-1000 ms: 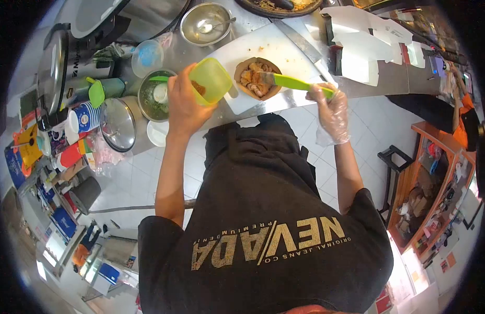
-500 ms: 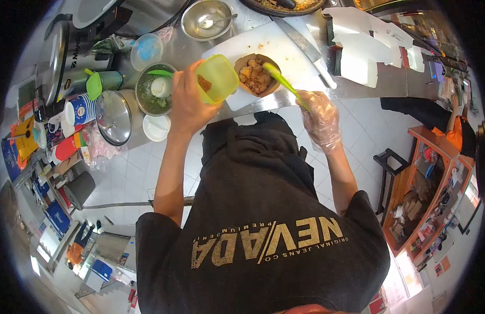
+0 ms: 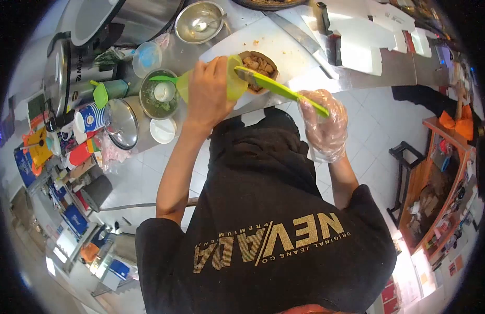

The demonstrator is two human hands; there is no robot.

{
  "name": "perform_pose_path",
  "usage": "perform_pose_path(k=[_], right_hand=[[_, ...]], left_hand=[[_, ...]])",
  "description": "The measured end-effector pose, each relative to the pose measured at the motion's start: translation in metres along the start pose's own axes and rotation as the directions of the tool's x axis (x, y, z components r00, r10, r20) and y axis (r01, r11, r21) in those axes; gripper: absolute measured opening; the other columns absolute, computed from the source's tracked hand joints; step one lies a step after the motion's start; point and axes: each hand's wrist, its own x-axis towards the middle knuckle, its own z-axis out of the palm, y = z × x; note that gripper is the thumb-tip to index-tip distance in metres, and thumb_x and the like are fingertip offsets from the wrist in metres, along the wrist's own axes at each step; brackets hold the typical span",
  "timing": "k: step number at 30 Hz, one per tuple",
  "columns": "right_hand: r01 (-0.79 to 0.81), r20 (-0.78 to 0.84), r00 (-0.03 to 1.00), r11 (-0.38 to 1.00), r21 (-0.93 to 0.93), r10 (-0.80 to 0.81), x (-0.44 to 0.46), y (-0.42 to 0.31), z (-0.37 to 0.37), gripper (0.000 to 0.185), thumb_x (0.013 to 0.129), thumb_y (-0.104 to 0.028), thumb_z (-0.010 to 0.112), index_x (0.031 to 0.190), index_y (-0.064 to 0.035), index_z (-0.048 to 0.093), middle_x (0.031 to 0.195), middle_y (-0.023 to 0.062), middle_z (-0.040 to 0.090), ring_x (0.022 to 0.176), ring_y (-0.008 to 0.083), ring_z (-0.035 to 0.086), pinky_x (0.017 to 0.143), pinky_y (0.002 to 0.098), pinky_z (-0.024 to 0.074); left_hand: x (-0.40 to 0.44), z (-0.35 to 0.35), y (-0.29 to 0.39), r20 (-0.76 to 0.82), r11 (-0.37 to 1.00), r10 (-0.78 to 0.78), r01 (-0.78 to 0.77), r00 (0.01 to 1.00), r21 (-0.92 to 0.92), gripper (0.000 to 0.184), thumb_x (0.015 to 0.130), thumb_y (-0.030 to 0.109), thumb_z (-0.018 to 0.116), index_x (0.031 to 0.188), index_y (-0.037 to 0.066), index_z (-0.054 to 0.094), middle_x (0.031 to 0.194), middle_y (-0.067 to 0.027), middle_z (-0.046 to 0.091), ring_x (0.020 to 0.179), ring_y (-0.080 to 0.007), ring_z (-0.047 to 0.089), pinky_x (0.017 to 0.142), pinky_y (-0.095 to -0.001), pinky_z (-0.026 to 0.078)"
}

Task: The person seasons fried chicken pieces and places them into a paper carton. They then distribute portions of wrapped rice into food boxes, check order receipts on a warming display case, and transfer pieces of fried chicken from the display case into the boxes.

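Observation:
My left hand [image 3: 208, 97] is closed around a translucent yellow-green plastic tub [image 3: 236, 86], tipped toward the right. In my right hand [image 3: 326, 123], under a clear plastic glove, is a bright green spoon [image 3: 281, 89]. Its far end is at the tub's mouth; whether anything lies on it I cannot tell. Just behind them stands a brown paper bowl [image 3: 275, 68] of browned food chunks [image 3: 260, 65], partly covered by the tub and spoon. The bowl rests at the edge of a white cutting board [image 3: 237, 39].
A large knife [image 3: 302, 39] lies on the board. To the left are a metal bowl [image 3: 221, 13] with a spoon, a pot of greens [image 3: 158, 107] and a lidded pot [image 3: 123, 125]. White boxes [image 3: 360, 57] stand right. Another person's dark-clothed leg [image 3: 423, 97] shows at far right.
The spoon has moved left from over the paper bowl to the tub's mouth. My left hand has brought the tub right and tipped it further, hiding the brown crumbs inside.

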Motion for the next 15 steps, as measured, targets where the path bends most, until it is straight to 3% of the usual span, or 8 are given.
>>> perform_pose_path(k=[5,8,9,12,15], right_hand=[[0.050,-0.112,0.992,0.998,-0.030,-0.053,-0.011,0.039,0.001,0.007,0.092,-0.004,0.068,0.098,-0.0008,0.065,0.086,0.0146,0.069,0.066,0.0270,0.065,0.059,0.0380,0.0511],[0.022,-0.170,0.985,1.000,0.016,-0.019,-0.024,0.066,0.009,0.009,0.093,-0.007,0.068,0.099,-0.0007,0.065,0.086,0.0151,0.069,0.064,0.0276,0.065,0.059,0.0381,0.0505],[-0.121,-0.152,0.979,0.988,0.093,0.135,-0.030,0.068,0.010,0.012,0.094,-0.010,0.068,0.098,0.0003,0.067,0.081,0.0141,0.068,0.061,0.0228,0.062,0.056,0.0352,0.0482],[-0.361,-0.138,0.901,0.889,0.283,0.410,-0.041,0.076,0.014,0.016,0.095,-0.014,0.068,0.097,0.0015,0.069,0.074,0.0128,0.067,0.059,0.0157,0.058,0.055,0.0312,0.0450],[-0.405,-0.173,0.852,0.832,0.379,0.494,-0.054,0.092,0.026,0.020,0.097,-0.017,0.067,0.098,0.0023,0.070,0.070,0.0077,0.066,0.061,0.0091,0.053,0.054,0.0269,0.0424]], left_hand=[[0.044,0.032,0.035,0.214,0.898,0.069,-0.154,0.974,0.413,0.053,0.065,0.009,0.080,0.114,0.002,0.061,0.102,-0.0099,0.067,0.097,-0.0281,0.058,0.081,-0.0421,0.046],[0.063,0.057,0.065,0.269,0.826,0.035,-0.179,0.963,0.534,0.037,0.071,0.009,0.076,0.105,0.004,0.065,0.096,-0.0080,0.068,0.094,-0.0252,0.059,0.081,-0.0402,0.045],[0.068,0.049,0.085,0.367,0.765,-0.027,-0.217,0.930,0.606,0.026,0.076,0.013,0.073,0.100,0.006,0.069,0.099,-0.0076,0.068,0.098,-0.0247,0.058,0.081,-0.0397,0.045],[0.078,0.064,0.109,0.432,0.641,-0.083,-0.284,0.898,0.713,0.022,0.080,0.015,0.071,0.101,0.007,0.073,0.100,-0.0066,0.068,0.100,-0.0251,0.057,0.081,-0.0415,0.044],[0.084,0.087,0.117,0.462,0.479,-0.152,-0.344,0.874,0.808,0.023,0.082,0.020,0.070,0.102,0.010,0.076,0.101,-0.0056,0.068,0.100,-0.0262,0.057,0.081,-0.0439,0.044]])
